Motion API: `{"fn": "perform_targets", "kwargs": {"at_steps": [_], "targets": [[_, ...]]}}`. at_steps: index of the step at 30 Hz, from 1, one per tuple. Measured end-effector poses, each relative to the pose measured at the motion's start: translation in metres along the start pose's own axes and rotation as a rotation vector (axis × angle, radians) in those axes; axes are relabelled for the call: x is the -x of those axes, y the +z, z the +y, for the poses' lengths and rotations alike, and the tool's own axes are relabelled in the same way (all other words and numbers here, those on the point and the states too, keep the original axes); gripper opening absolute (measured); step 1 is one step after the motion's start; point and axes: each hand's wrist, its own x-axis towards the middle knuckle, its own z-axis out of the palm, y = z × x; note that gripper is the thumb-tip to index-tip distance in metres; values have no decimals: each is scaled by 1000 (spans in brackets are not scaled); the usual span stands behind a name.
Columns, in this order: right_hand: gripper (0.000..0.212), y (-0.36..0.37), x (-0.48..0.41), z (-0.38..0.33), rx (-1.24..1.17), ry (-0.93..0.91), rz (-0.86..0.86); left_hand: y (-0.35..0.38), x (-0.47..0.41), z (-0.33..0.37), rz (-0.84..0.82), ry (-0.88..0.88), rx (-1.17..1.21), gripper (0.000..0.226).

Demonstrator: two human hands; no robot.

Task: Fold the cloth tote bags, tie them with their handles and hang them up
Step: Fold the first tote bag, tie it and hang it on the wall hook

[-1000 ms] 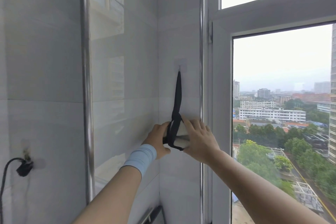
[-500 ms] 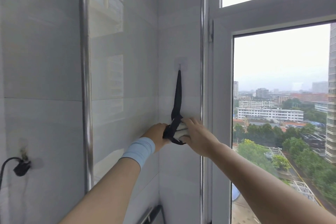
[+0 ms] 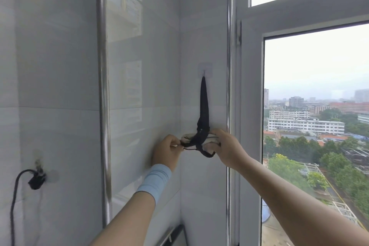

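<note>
Plainly, the folded tote bag [image 3: 199, 138] hung by its handle [image 3: 204, 104] from a stick-on hook [image 3: 204, 70] on the tiled wall [image 3: 201, 26] by the window [image 3: 319, 78]; the left hand [image 3: 166, 153] pinched a loose strap end [image 3: 187, 148], the right hand [image 3: 227, 150] curled round the bundle's right end; a hard tug might peel the hook off the glossy tile or loosen the knot; a steel pipe [image 3: 102, 86] ran up the wall.

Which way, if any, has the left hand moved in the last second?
Yes. The left hand has drawn slightly left, away from the line under the wall hook and toward the metal pipe, pinching a thin black strap end.
</note>
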Motion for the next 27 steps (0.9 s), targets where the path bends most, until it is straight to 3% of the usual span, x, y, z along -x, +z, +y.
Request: {"fn": "perform_targets", "kwargs": {"at_steps": [8,14,20,26,27], "targets": [[11,8,5,-15,-72,27,62,5,1,4,217,-14,-1,19],[8,16,9,-19,-184,143,91,15,17,1,182,-67,27,22],[7,15,8,-21,-394,270,78,19,21,-4,-6,-217,233,23],[14,24,7,-25,-413,259,42,19,21,-1,-7,125,-299,6],[13,27,7,-29,-435,258,45,24,23,3,-15,144,-363,12]]}}
